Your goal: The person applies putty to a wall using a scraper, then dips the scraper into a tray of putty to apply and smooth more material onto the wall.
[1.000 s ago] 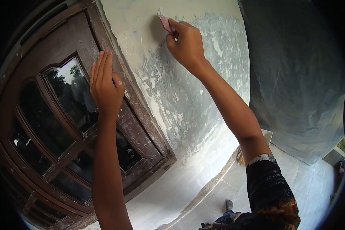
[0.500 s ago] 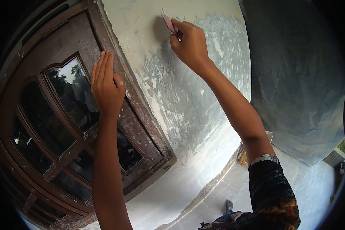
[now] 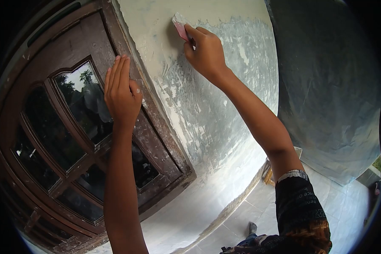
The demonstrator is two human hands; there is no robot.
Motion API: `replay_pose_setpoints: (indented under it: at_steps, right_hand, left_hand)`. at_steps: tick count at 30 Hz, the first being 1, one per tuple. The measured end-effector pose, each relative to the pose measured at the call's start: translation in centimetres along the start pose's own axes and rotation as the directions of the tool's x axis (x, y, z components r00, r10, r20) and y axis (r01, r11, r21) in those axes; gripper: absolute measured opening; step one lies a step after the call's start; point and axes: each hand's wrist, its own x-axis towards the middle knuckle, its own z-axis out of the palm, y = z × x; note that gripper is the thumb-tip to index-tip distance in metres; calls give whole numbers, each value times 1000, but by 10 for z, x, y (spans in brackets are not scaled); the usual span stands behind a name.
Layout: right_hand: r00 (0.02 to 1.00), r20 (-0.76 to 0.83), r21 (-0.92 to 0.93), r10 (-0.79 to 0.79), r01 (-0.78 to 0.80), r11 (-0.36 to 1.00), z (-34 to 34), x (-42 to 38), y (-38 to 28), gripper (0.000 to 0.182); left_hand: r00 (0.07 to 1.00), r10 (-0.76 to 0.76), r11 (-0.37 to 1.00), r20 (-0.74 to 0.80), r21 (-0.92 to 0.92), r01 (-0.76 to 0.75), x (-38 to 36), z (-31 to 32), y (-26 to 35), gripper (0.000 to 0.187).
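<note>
My right hand [image 3: 206, 53] is closed around a small pink putty scraper [image 3: 180, 29], whose far edge is smeared with whitish putty. The scraper is held against the upper part of the wall [image 3: 207, 114], where a cream coat borders a patchy grey area. Over on the left, my left hand [image 3: 123, 93] lies flat with fingers stretched out, resting against the brown wooden window frame [image 3: 150, 118]. A white speck marks its thumb. Nothing is held in that hand.
Dark glass panes [image 3: 82, 101] sit within the wooden frame. A large dark sheet [image 3: 330, 93] hangs on the right. Below are pale floor tiles [image 3: 241, 216], and a small wooden object [image 3: 269, 174] stands by the wall's foot.
The scraper has shifted slightly left and down, and turned so that more of its flat face shows. My left hand keeps its place on the frame; the view has shifted a little.
</note>
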Motion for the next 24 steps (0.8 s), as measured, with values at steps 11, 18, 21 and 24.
replay_pose_setpoints:
  at_steps: [11, 18, 21, 24]
  right_hand:
    - [996, 83, 105, -37, 28, 994, -15, -36, -38, 39]
    - [977, 137, -115, -162, 178, 977, 20, -43, -26, 41]
    - [954, 177, 139, -240, 217, 966, -5, -91, -60, 43]
    - [996, 32, 145, -85, 80, 986, -15, -45, -38, 36]
  left_hand:
    - [1000, -14, 999, 11, -46, 14, -1, -1, 0, 50]
    - [1000, -5, 1000, -4, -22, 5, 1, -2, 1, 49]
    - [1000, -14, 1000, -1, -28, 14, 1, -4, 3, 48]
    - [1000, -4, 1000, -4, -27, 4, 1, -1, 0, 48]
